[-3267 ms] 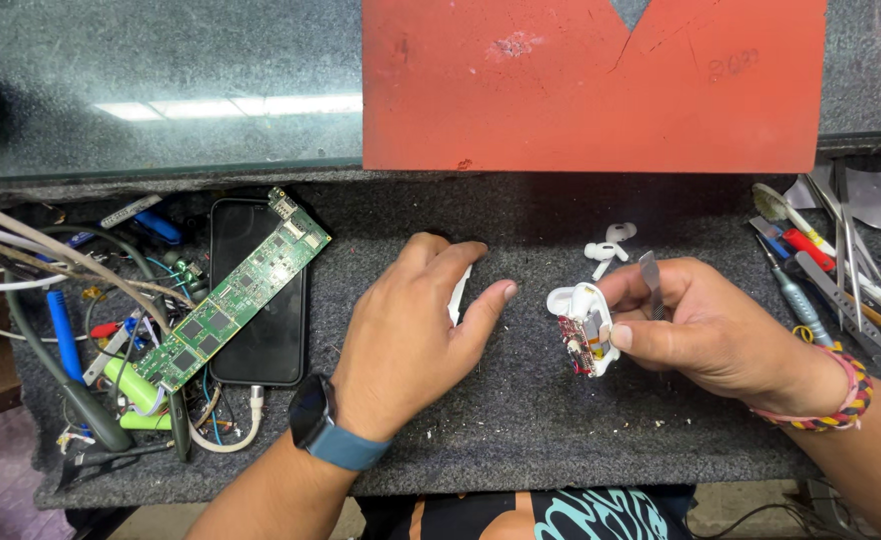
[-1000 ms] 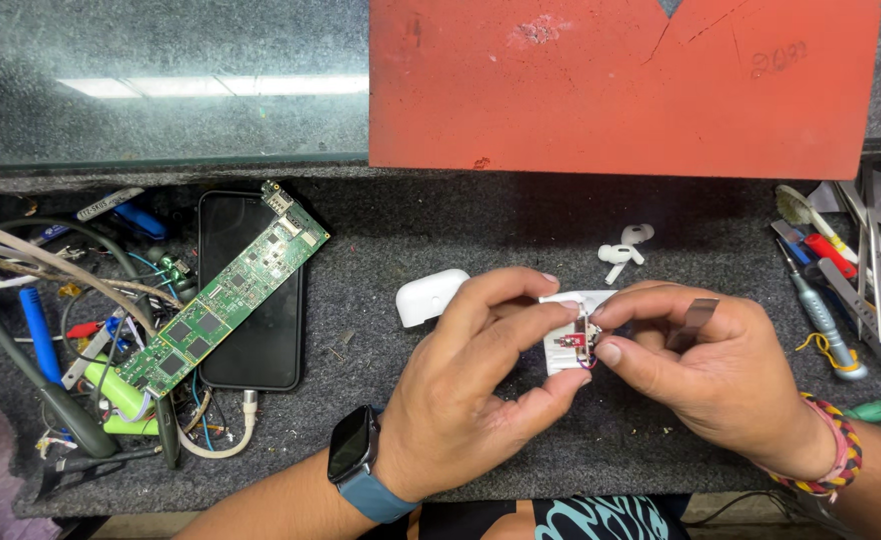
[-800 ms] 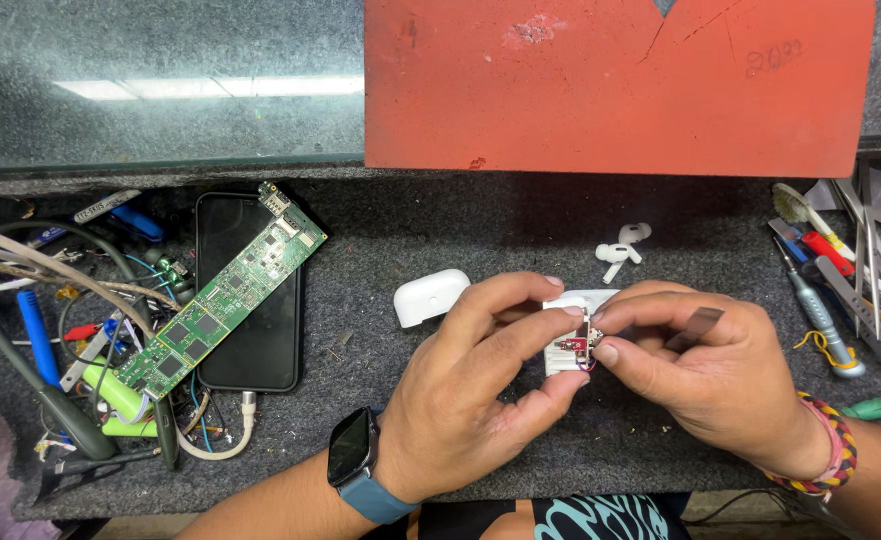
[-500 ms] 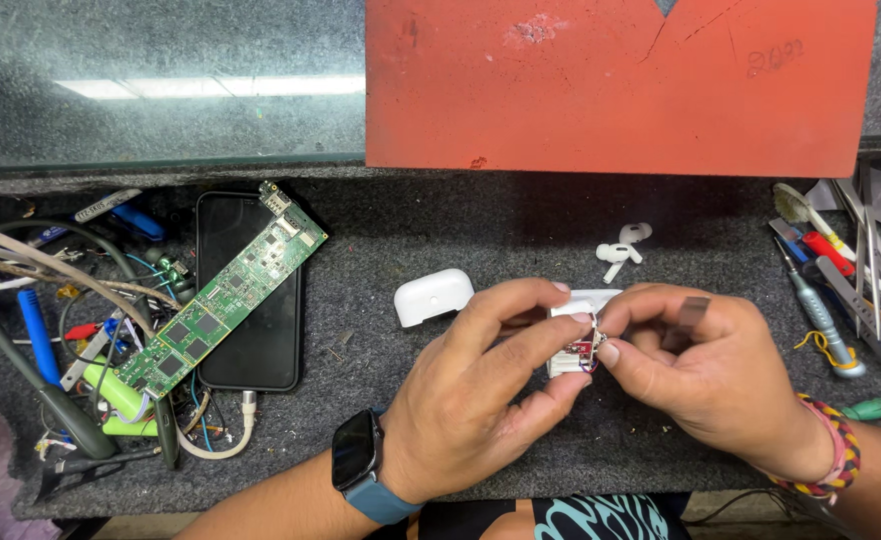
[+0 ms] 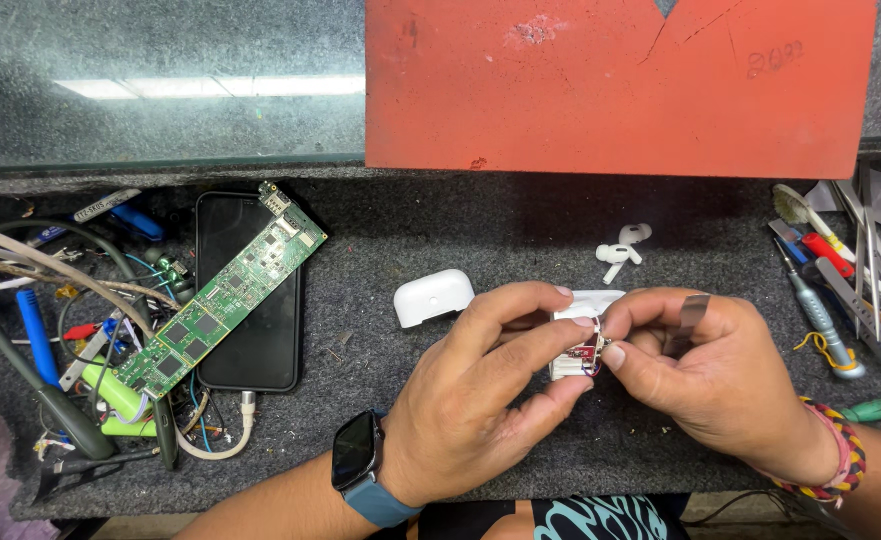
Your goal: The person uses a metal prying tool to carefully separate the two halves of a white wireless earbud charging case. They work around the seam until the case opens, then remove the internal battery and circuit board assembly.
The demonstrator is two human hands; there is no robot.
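Observation:
My left hand (image 5: 481, 400) grips a small white opened earbud case body (image 5: 573, 340) with red and dark parts showing inside. My right hand (image 5: 706, 375) pinches at those inner parts with thumb and forefinger, and a thin metal tool (image 5: 694, 310) lies tucked under its fingers. A white case cover (image 5: 434, 296) lies on the grey mat (image 5: 381, 250) just left of my hands. Two white earbuds (image 5: 621, 250) rest on the mat behind them.
A green circuit board (image 5: 223, 300) lies across a black phone (image 5: 251, 320) at the left, beside cables, a green battery cell and blue-handled tools. Screwdrivers and tweezers (image 5: 841, 280) sit at the right edge. A red panel (image 5: 621, 80) stands at the back.
My left hand left the white cover on the mat and came over to hold the case body. Both hands have since stayed nearly still, fingers working at the inner parts.

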